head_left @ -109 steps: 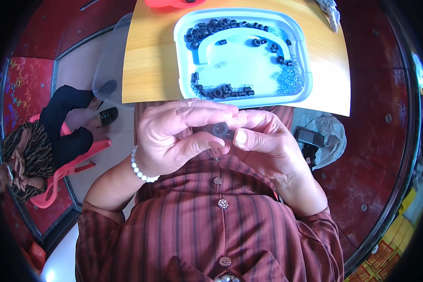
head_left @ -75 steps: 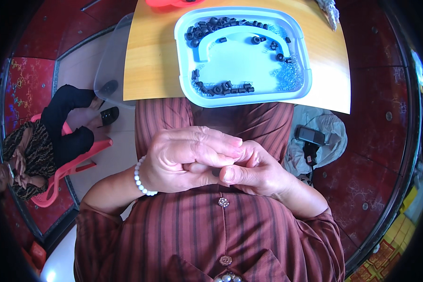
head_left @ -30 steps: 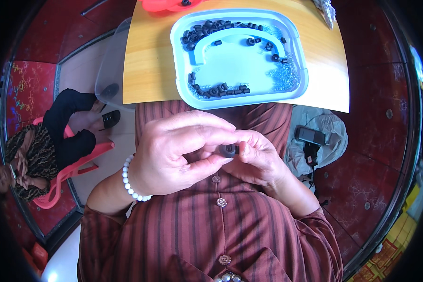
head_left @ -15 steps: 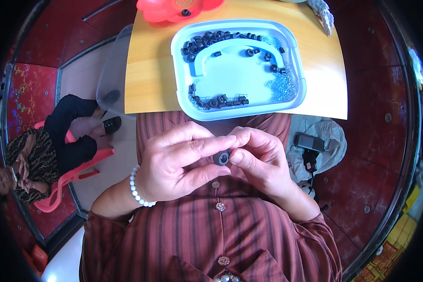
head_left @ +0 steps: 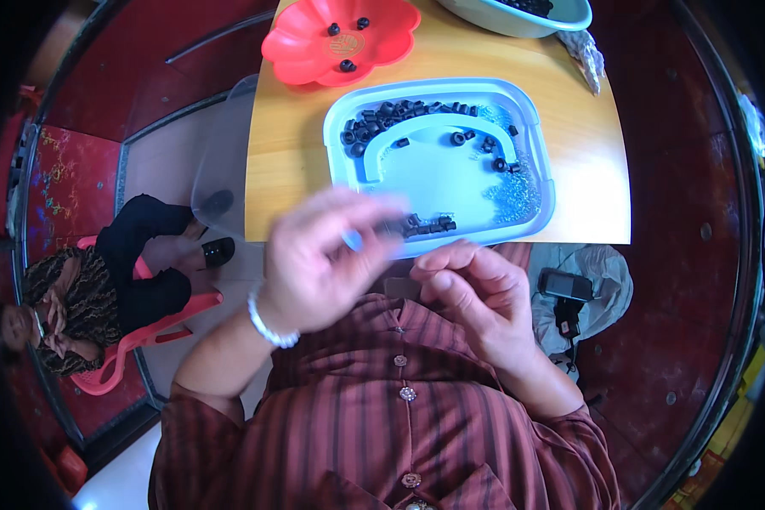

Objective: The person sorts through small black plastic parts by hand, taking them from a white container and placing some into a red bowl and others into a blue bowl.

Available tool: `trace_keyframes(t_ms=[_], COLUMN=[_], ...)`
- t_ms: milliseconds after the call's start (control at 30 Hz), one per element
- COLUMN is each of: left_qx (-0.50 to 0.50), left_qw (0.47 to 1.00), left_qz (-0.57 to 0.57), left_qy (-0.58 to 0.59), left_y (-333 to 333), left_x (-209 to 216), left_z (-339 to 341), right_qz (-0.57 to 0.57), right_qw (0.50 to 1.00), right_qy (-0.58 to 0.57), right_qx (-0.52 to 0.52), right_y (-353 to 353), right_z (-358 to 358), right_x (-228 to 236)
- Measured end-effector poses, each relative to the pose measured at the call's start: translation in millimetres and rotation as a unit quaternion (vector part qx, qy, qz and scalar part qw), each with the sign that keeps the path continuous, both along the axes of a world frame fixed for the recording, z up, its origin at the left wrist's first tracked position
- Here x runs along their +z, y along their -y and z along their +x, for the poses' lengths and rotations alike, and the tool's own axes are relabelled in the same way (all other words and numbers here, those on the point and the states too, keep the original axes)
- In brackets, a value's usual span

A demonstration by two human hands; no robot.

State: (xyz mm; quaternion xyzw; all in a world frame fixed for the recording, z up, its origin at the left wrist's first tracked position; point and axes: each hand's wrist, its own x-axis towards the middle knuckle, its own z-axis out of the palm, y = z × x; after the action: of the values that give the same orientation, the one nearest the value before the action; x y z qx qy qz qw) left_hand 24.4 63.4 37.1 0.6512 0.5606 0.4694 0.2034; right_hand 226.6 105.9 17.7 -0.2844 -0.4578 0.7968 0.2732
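Black, rubber-like pieces [head_left: 438, 225], in a row left to right on the tray's [head_left: 425, 183] near side, begin right of the left hand's [head_left: 327, 263] blurred, half-curled fingers, the nearer pair; their hold cannot be told. Right hand [head_left: 489, 297]: fingers curled, slightly parted, nothing visible held. Count: one tray; one red dish [head_left: 297, 55] at far left, three pieces; one pale bowl [head_left: 535, 30]; far-left heap [head_left: 374, 123], too crowded to number.

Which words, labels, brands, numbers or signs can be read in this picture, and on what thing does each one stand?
None can be read clearly.
Red dish: round gold emblem in its middle, too small to read.
Black parts in the tray: no lettering visible.
Dark device at right: no readable text.
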Motion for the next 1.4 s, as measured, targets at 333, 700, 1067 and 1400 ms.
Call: trace_keyframes(t_ms=[333,700,1067,1400], left_qx=[0.191,-0.019,-0.013,0.029], left_qw=[0.977,0.968,0.954,0.989], left_qz=[0.038,0.068,-0.004,-0.048], left_qy=[-0.084,-0.242,-0.301,-0.135], left_y=[-138,-109,-113,-76], left_x=[-40,-50,-63,-61], left_z=[-137,-19,11,6], right_qz=[0.238,0.517,0.621,0.725], right_qw=[0.962,0.751,0.638,0.509], right_qy=[0.092,0.386,0.435,0.463], right_qx=[-0.100,-0.143,-0.135,-0.031], right_y=[-25,-77,-111,-129], right_z=[17,21,-5,-18], right_x=[-13,-26,-38,-40])
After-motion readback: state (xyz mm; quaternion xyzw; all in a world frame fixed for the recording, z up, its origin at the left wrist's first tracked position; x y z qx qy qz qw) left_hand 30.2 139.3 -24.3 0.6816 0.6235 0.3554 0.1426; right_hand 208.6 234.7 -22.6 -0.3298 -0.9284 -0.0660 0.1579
